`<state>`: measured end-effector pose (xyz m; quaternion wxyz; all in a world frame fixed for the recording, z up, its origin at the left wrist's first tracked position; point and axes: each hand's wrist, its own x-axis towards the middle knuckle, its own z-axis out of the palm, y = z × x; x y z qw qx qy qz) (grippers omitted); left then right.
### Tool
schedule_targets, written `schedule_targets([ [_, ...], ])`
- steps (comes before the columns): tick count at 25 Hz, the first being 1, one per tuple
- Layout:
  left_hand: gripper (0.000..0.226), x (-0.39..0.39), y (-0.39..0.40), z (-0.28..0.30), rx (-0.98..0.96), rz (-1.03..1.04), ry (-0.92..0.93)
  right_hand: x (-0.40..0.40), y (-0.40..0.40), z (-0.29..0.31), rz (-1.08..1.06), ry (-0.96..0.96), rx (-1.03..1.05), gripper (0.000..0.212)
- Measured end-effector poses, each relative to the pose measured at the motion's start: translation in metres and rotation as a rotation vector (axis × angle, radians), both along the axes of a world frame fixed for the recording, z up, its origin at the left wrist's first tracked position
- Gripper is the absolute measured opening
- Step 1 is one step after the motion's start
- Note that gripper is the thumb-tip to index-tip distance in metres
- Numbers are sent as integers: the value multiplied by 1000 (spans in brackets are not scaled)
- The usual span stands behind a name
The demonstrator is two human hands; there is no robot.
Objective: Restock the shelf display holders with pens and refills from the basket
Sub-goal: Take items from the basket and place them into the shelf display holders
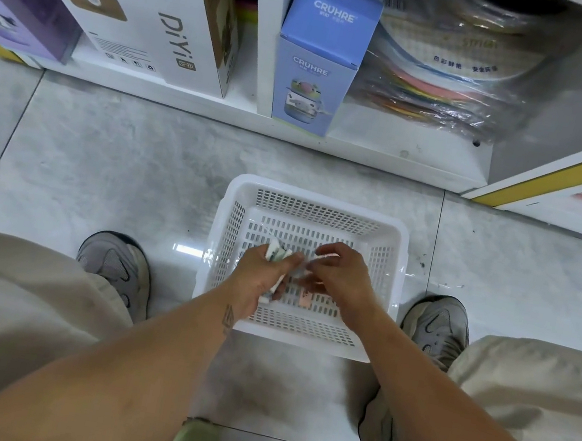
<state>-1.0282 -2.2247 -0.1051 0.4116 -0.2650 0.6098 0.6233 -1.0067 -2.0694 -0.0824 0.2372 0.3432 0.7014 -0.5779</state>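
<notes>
1. Basket (pixel 317 201): white perforated plastic, rounded rim, on the floor between my two grey shoes, just short of the shelf base. Open tile lies to its left and right.
2. My left hand (pixel 260 276) is inside the basket, fingers curled round a bundle of small white packets (pixel 276 252); contents too blurred to identify.
3. My right hand (pixel 340 273) is beside it over the basket, fingertips pinching a thin clear-wrapped item (pixel 317 261); the two hands nearly touch.
4. Floor (pixel 118 160): glossy grey marbled tile, with dark scuffs.
5. Shelf (pixel 371 145): white, yellow-edged, holding a pale blue carton (pixel 316 70) and plastic-wrapped coloured discs.
</notes>
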Motion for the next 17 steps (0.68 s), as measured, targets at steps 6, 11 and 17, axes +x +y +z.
schedule_targets([
  [6,25,-6,-9,1,-97,75,46,22,-27,-28,653,-9,785,28],
  [11,26,-20,-17,25,-87,0,111,4,-15,-10,356,-29,441,20],
  [17,20,-60,-8,107,2,-148,260,-34,9,101,73,201,-111,22],
])
